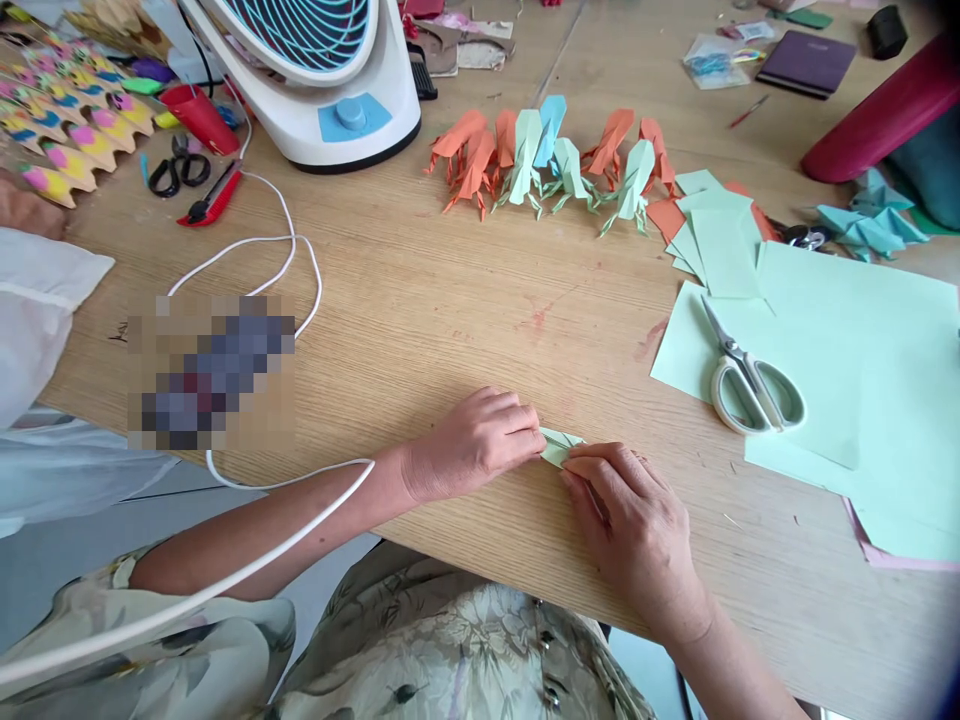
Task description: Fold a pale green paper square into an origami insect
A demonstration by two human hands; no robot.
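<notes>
1. White cable [292,545]: crosses the view of the left forearm [322,515]; contact cannot be confirmed. Risk: a snag if the arm sweeps sideways, jolting the left hand.
2. Left hand [487,440]: fingers bent and close together, holding the paper's left end; thumb hidden. Risk: skewed crease, caused by this end slipping or turning.
3. Folded green paper [558,447]: low over the table [450,330], between both hands' fingertips, with its middle exposed. Risk: crumpling or tearing, caused by uneven pull or excess pressure on the narrow layers.
4. Right hand [637,520]: thumb and forefinger pinching the paper's right end. The paper extends leftward from these fingertips. Risk: layers shifting, caused by a loose pinch.
5. Scissors [754,385]: on the green sheets [892,400], beyond and right of the right hand; not touched.
</notes>
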